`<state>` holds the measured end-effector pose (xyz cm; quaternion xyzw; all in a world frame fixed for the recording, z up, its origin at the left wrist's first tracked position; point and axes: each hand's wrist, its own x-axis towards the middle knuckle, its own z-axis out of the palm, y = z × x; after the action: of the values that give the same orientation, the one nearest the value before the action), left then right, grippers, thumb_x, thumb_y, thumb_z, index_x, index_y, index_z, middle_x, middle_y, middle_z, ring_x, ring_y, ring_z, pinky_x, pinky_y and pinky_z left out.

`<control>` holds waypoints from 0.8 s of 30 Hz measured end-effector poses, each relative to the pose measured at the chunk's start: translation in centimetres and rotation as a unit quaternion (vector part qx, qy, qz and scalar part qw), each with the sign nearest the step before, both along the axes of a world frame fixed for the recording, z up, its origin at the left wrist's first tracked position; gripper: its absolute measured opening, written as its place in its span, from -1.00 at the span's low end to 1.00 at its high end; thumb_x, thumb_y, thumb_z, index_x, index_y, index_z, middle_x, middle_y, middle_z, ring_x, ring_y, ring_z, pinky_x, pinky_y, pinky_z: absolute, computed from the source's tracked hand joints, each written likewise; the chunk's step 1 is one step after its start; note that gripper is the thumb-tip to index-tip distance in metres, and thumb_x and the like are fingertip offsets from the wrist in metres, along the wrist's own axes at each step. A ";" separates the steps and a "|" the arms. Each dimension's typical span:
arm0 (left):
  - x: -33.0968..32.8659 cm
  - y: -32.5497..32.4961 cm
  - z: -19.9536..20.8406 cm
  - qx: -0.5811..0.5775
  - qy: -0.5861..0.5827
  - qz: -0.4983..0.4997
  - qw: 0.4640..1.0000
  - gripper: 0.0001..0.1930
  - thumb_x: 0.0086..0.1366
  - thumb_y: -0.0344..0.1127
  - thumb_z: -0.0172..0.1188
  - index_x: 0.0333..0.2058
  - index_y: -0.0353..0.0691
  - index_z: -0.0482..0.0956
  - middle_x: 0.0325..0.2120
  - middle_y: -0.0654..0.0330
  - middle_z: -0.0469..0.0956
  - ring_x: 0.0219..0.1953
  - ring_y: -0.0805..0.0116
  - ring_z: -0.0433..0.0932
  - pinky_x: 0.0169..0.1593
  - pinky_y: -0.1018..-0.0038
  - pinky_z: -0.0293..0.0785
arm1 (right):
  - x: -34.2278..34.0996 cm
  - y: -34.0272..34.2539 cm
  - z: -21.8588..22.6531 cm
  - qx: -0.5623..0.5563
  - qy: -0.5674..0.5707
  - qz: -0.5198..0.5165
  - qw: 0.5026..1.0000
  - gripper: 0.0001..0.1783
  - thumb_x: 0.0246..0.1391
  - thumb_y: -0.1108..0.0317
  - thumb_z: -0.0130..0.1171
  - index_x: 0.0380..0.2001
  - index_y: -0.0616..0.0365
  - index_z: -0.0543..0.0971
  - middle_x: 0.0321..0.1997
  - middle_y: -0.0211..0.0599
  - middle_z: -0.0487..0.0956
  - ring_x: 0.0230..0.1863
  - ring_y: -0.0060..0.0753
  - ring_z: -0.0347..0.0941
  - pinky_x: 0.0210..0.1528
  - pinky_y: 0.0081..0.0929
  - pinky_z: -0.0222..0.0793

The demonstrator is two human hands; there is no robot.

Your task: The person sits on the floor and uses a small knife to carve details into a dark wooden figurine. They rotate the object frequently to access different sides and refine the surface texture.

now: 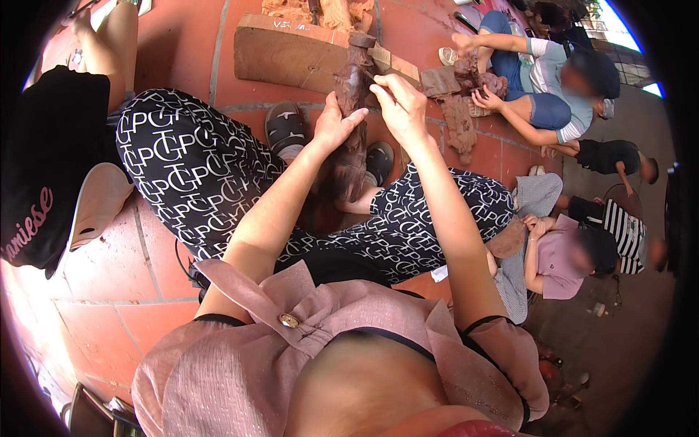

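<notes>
A dark brown carved wooden figure (352, 81) stands between my knees, its top close to a long wooden block. My left hand (337, 125) is wrapped around the middle of the figure, the thumb lying across its front. Beside its upper part is my right hand (400, 108), thumb and fingertips pinched together close to the carved surface. A thin dark bit shows at those fingertips, too small to name. The figure's lower end reaches down between my sandals (285, 127), partly in shadow.
A pale wooden block (280, 54) lies on the red tiles ahead, with orange carved wood (342, 13) behind it. At right, a co-worker handles a reddish-brown carving (489, 81) near a rough wood piece (460, 127). Someone in a black cap (44, 167) sits close at left.
</notes>
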<state>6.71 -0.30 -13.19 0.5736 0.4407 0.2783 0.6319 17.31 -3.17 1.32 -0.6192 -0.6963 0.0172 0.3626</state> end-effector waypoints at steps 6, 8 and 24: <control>-0.1 0.0 -0.3 -0.011 -0.020 -0.019 1.000 0.02 0.03 0.16 0.28 0.22 -0.44 -0.04 0.08 -0.23 0.34 0.16 -0.02 0.34 0.20 0.32 0.21 | -0.2 0.5 -0.9 0.035 -0.052 0.001 0.998 -0.88 -0.05 0.54 0.23 -0.40 0.26 0.49 -0.38 -0.15 0.57 -0.35 -0.21 0.55 -0.33 -0.45 0.46; -0.2 0.0 0.0 -0.014 -0.019 -0.020 1.000 0.02 0.03 0.16 0.28 0.22 -0.45 -0.04 0.08 -0.23 0.34 0.15 -0.02 0.34 0.20 0.32 0.21 | 0.1 0.6 -0.2 0.018 -0.043 0.018 0.999 -0.87 -0.05 0.54 0.22 -0.39 0.26 0.49 -0.37 -0.14 0.57 -0.35 -0.20 0.55 -0.32 -0.43 0.47; -0.7 0.0 -1.2 0.029 -0.063 0.025 0.997 -0.10 0.05 0.09 0.28 0.19 -0.35 0.07 0.05 -0.20 0.37 0.12 -0.02 0.37 0.16 0.27 0.27 | -0.8 1.5 -0.5 -0.023 -0.073 0.034 0.996 -0.91 -0.04 0.51 0.17 -0.42 0.25 0.47 -0.43 -0.15 0.47 -0.36 -0.09 0.45 -0.31 -0.32 0.42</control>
<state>6.00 -0.26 -14.44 0.5617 0.4061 0.3419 0.6346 16.51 -1.72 0.82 -0.6029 -0.7411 0.0003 0.2955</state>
